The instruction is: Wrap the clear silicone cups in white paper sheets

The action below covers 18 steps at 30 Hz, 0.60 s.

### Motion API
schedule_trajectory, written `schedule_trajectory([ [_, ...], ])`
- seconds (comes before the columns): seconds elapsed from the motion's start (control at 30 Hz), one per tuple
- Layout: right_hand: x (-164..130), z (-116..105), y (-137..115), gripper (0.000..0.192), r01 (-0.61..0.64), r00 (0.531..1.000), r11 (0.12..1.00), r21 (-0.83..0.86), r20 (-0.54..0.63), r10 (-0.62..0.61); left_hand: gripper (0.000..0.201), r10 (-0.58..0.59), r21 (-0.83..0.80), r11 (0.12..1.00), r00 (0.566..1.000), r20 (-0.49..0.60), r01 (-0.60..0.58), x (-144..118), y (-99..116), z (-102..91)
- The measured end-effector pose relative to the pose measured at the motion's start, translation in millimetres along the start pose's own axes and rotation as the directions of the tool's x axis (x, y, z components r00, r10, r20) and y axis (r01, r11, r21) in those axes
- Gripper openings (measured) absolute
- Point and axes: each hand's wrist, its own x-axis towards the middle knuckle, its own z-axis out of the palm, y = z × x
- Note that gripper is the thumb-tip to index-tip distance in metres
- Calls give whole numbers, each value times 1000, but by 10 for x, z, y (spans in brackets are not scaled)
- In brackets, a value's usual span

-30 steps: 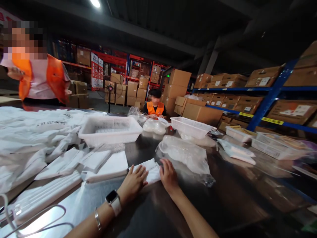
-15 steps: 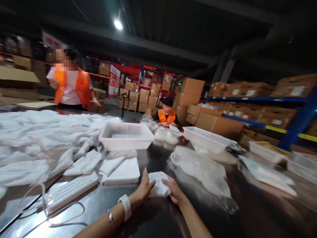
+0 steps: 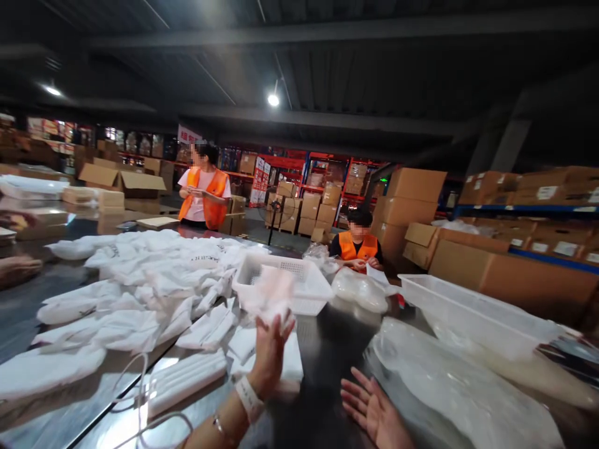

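My left hand (image 3: pixel 270 352) is raised above the dark table (image 3: pixel 327 337), its fingers closed on a small white folded cloth (image 3: pixel 269 293) that is blurred by motion. It wears a white watch band and a thin bracelet on the wrist. My right hand (image 3: pixel 369 405) lies low near the table's front edge, palm up, fingers spread, holding nothing. Just beyond the left hand stands a white perforated plastic basket (image 3: pixel 306 293). Folded white packs (image 3: pixel 187 380) lie to its left.
A large heap of white bags (image 3: pixel 140 280) covers the left of the table. Clear plastic bags (image 3: pixel 458 380) and another white basket (image 3: pixel 472 312) lie at the right. Two people in orange vests (image 3: pixel 206 193) (image 3: pixel 358 246) work at the far side. Cardboard boxes (image 3: pixel 510 280) fill the shelves.
My left hand has lifted the white cloth off the table toward the basket. My right hand let go of it and turned palm up. The camera has tilted up and swung left.
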Motion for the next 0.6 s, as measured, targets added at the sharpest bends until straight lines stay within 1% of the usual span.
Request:
schedule_trajectory([
  [0.03,-2,7,4,64,-1,1000,1000,-23,-6,1,45,71,27,997,995,-65,-70,85,107,-45],
  [0.07,-8,18,11,64,4,1000,998,-62,-11,-4,52,123,52,992,986,-112,-118,141,168,-79],
  [0.1,-16,29,19,65,8,1000,995,-101,-13,-9,60,154,117,983,983,-103,-142,162,178,-100],
  [0.13,-25,38,26,65,14,1000,991,-132,-13,-16,62,142,206,970,989,-28,-133,147,139,-107],
  [0.17,-33,45,34,65,21,1000,988,-152,-10,-23,59,119,310,941,990,73,-136,102,59,-102],
  [0.2,-39,48,41,65,26,1000,986,-163,-7,-27,51,67,454,875,972,225,-165,33,-52,-91],
  [0.23,-39,47,49,65,28,1000,985,-170,-6,-30,41,14,531,823,942,334,-200,-50,-180,-78],
  [0.27,-35,45,57,64,28,1000,984,-176,-9,-30,35,-21,592,761,903,430,-265,-138,-311,-70],
  [0.3,-26,41,66,64,28,999,982,-185,-17,-31,32,-58,651,670,849,525,-356,-220,-436,-68],
  [0.33,-13,38,77,64,29,999,980,-195,-28,-35,32,-91,688,576,802,590,-441,-292,-547,-76],
  [0.37,4,35,88,64,29,998,978,-207,-41,-38,37,-143,717,456,752,643,-527,-348,-640,-91],
  [0.4,23,34,101,63,30,998,975,-218,-54,-43,42,-201,730,337,712,673,-594,-387,-713,-112],
  [0.43,43,33,113,63,33,997,973,-229,-64,-49,47,-247,733,247,690,681,-634,-410,-770,-136],
  [0.47,64,30,125,63,34,996,970,-239,-71,-52,51,-270,735,200,684,677,-648,-418,-813,-161],
  [0.5,87,24,135,62,33,995,968,-247,-78,-54,53,-277,734,177,682,677,-656,-414,-848,-185],
  [0.6,178,-41,152,61,2,995,964,-265,-99,-29,47,-233,709,148,672,703,-690,-345,-971,-255],
])
